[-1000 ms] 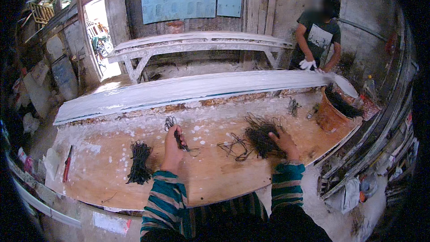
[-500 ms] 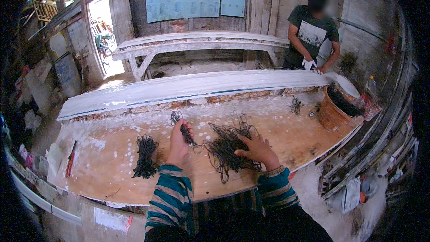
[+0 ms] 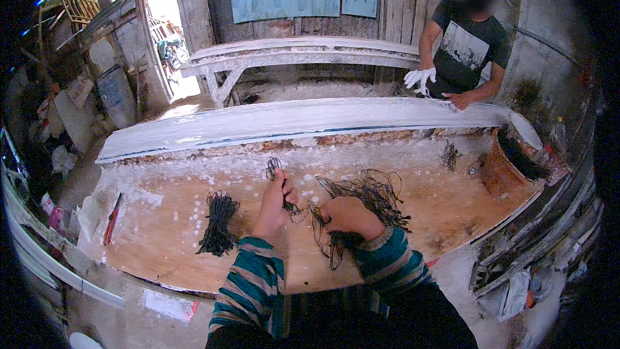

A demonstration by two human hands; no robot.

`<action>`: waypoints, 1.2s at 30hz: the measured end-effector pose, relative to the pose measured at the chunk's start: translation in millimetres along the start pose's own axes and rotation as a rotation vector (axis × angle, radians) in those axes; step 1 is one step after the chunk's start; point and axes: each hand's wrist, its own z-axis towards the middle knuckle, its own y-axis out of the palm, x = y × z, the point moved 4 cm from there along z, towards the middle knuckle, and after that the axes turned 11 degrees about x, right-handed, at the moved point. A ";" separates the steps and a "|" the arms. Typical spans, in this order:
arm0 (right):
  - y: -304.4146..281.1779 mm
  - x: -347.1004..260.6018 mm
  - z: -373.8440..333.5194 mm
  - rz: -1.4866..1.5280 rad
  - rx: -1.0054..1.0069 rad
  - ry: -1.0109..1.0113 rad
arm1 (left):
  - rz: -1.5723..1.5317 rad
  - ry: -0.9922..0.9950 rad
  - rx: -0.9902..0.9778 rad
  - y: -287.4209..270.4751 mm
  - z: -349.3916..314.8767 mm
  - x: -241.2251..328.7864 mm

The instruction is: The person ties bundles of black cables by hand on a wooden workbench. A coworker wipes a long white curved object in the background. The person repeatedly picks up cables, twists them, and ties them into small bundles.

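Note:
My left hand (image 3: 276,203) is closed around a small bunch of thin black looped cords (image 3: 274,167), whose loops stick out above the fist and whose other ends hang out below it. Just to its right, my right hand (image 3: 352,215) is closed, its fingers pinching black cord strands at the near left side of a loose pile of black cords (image 3: 376,192). This hand and wrist hide part of the pile. A neat, narrow-waisted bundle of black cords (image 3: 219,221) lies left of my left hand.
The wooden table (image 3: 174,210) carries a red-handled slim tool (image 3: 112,220) at left. A small cord clump (image 3: 450,155) and an orange-brown container of black material (image 3: 502,167) sit at right. A long white-topped raised board (image 3: 290,121) runs behind. Across it stands a co-worker (image 3: 471,45) wearing a white glove.
My right hand has gone from lying spread on the pile to closing on strands at its near left. My left hand keeps its bunch. The co-worker's gloved hand has lifted; the view has shifted.

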 end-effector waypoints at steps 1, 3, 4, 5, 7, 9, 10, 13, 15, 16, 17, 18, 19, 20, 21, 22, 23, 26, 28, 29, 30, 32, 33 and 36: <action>4.1 8.2 3.0 0.100 -0.036 -0.022 | 0.017 -0.001 -0.019 1.5 -1.7 -0.4; 2.8 23.1 5.2 0.357 -0.035 -0.008 | 0.048 -0.032 -0.051 7.5 -4.9 -3.3; -2.7 30.2 5.6 0.514 0.002 0.028 | 0.061 -0.051 -0.070 10.9 -5.9 -5.7; -6.6 36.0 5.9 0.671 0.042 0.065 | 0.077 -0.069 -0.093 12.6 -7.6 -9.7; -17.1 39.2 5.3 0.864 0.117 0.230 | 0.108 -0.098 -0.144 14.3 -13.4 -17.9; -20.2 46.9 9.8 0.977 0.146 0.275 | 0.146 -0.108 -0.166 17.4 -17.7 -22.5; -17.8 52.6 9.1 0.965 0.162 0.297 | 0.166 -0.114 -0.178 19.0 -19.1 -25.1; -12.9 55.3 7.7 0.960 0.199 0.340 | 0.172 -0.111 -0.190 25.0 -21.0 -26.3; -14.3 51.8 8.5 1.000 0.216 0.335 | 0.194 -0.097 -0.172 26.0 -20.9 -24.2; -16.5 50.0 9.3 1.051 0.214 0.327 | 0.197 -0.093 -0.158 25.5 -20.6 -23.0; -19.9 47.6 9.4 1.102 0.210 0.318 | 0.199 -0.089 -0.143 25.1 -20.3 -21.6; -23.0 44.8 9.0 1.152 0.202 0.310 | 0.228 -0.091 -0.138 24.9 -21.4 -21.4; -27.5 41.5 7.8 1.223 0.200 0.323 | 0.257 -0.093 -0.133 25.0 -23.1 -20.8; -33.4 37.1 6.3 1.294 0.197 0.336 | 0.286 -0.095 -0.128 24.9 -24.0 -20.3; -35.6 35.1 4.9 1.366 0.193 0.353 | 0.282 -0.119 -0.134 24.4 -24.2 -22.1; -35.5 35.6 5.2 1.387 0.209 0.358 | 0.279 -0.142 -0.141 23.7 -23.9 -24.0; -35.4 36.0 5.5 1.409 0.226 0.363 | 0.275 -0.166 -0.147 23.4 -23.9 -25.6; -31.3 37.6 4.1 1.563 0.272 0.391 | 0.282 -0.210 -0.195 35.1 -33.8 -27.0; -27.7 34.3 5.6 1.621 0.291 0.356 | 0.291 -0.209 -0.170 31.0 -33.0 -32.7; -24.5 29.9 7.0 1.615 0.297 0.316 | 0.296 -0.210 -0.159 28.3 -32.2 -35.8; -22.3 25.8 8.4 1.610 0.301 0.277 | 0.286 -0.189 -0.144 25.2 -31.9 -37.8; -21.2 23.0 9.8 1.611 0.325 0.354 | 0.267 -0.150 -0.114 20.6 -31.5 -40.6; -19.4 21.2 9.8 1.613 0.333 0.395 | 0.356 -0.088 -0.162 24.8 -35.7 -36.5; -20.9 18.6 7.5 1.529 0.360 0.362 | 0.561 -0.022 -0.261 36.2 -41.2 -27.6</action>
